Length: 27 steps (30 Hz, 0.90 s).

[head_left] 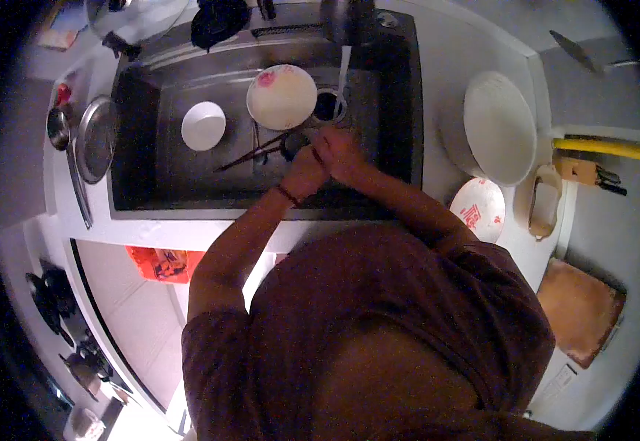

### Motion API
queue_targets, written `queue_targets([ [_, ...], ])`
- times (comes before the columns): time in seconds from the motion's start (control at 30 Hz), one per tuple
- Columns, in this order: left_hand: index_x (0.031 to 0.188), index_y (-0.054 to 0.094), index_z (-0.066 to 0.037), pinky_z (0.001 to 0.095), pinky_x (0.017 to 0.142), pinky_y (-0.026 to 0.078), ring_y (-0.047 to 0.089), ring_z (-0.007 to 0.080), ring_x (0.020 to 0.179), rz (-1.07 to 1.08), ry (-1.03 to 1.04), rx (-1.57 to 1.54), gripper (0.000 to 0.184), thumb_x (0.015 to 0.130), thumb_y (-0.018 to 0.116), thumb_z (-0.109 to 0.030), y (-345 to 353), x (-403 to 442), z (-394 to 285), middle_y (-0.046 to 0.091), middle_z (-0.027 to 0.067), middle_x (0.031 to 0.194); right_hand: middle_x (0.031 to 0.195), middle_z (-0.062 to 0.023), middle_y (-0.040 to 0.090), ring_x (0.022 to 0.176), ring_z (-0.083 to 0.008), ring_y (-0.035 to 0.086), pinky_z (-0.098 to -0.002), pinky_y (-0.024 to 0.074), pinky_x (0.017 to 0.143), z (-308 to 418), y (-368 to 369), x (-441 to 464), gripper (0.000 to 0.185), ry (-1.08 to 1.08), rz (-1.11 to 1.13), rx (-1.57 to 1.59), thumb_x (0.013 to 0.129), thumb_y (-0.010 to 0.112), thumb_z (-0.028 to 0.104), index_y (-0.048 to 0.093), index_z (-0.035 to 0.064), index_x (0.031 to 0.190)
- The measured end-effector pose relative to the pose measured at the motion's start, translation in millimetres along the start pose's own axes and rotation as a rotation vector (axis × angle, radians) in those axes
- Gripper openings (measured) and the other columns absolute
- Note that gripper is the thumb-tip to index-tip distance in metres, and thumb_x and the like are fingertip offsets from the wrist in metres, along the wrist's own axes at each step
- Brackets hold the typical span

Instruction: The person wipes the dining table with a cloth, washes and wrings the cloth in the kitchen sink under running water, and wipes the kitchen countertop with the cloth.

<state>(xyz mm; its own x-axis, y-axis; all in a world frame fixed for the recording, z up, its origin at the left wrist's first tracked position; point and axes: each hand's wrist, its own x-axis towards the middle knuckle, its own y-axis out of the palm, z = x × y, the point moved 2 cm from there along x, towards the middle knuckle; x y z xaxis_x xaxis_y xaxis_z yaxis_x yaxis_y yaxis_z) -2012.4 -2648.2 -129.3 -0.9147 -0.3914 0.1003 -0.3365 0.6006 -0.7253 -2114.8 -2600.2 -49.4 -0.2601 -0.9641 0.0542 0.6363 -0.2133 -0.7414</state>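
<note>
Both hands are together over the front right part of the dark sink [136, 202]. My left hand [307, 173], with a band at the wrist, has its fingers closed near a small dark round thing [293, 145]; what it holds is unclear. Touching it from the right, my right hand [342, 156] is bent over, its fingertips hidden. Running water [343, 77] falls from the faucet [347, 20] behind the hands, near the drain [329, 106]. A floral plate [282, 98], a white bowl [203, 126] and dark chopsticks [243, 159] lie in the sink.
To the right stand a large white basin [509, 128], a plate with red marks [479, 209], a tan dish [545, 202], a knife block [579, 171] and a cutting board [579, 309]. Left of the sink are a round lid [96, 140] and a ladle [58, 131].
</note>
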Motion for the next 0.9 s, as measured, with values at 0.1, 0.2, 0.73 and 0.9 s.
queue_targets([
  [0.1, 0.114, 0.053, -0.003, 0.0406, 0.066, 0.05, 0.061, 0.0328, 0.084, -0.031, 0.294, 0.05, 0.041, 0.074, 0.063, -0.01, -40, -17, 0, 0.062, 0.017, 0.093, 0.097, -0.0269, 0.057, 0.088, -0.043, 0.055, -0.0472, 0.0439, 0.076, 28, -2, 10, 0.028, 0.242, 0.127, 0.192, 0.089, 0.05, 0.027, 0.052, 0.0018, 0.1],
  [0.2, 0.125, 0.047, -0.007, 0.032, 0.061, 0.05, 0.061, 0.0239, 0.077, -0.025, -0.305, -0.552, 0.057, 0.071, 0.064, -0.003, -101, -12, -26, 0.061, 0.0104, 0.09, 0.103, -0.0253, 0.057, 0.092, -0.0368, 0.058, -0.0441, 0.045, 0.081, 29, 22, 18, 0.031, 0.211, 0.104, 0.504, 0.091, 0.05, 0.025, 0.05, 0.0021, 0.112],
  [0.73, 0.119, 0.05, 0.002, 0.0349, 0.083, 0.051, 0.061, 0.0239, 0.097, -0.197, -0.411, -1.474, 0.036, 0.091, 0.051, -0.021, -172, 52, 17, 0.06, 0.0125, 0.111, 0.094, -0.0149, 0.061, 0.081, -0.0199, 0.06, -0.0304, 0.0496, 0.072, 67, -62, 40, 0.051, -0.063, 0.016, 0.474, 0.091, 0.053, 0.011, 0.032, -0.0023, 0.135],
  [0.9, 0.119, 0.052, -0.001, 0.0335, 0.082, 0.051, 0.063, 0.0236, 0.093, -0.116, -0.365, -1.422, 0.037, 0.088, 0.056, -0.018, -184, 99, 21, 0.062, 0.0135, 0.107, 0.079, -0.0065, 0.06, 0.064, -0.0143, 0.055, -0.0292, 0.0485, 0.06, 43, -111, 33, 0.029, 0.271, -0.349, 0.941, 0.087, 0.057, 0.007, 0.052, -0.0003, 0.115],
])
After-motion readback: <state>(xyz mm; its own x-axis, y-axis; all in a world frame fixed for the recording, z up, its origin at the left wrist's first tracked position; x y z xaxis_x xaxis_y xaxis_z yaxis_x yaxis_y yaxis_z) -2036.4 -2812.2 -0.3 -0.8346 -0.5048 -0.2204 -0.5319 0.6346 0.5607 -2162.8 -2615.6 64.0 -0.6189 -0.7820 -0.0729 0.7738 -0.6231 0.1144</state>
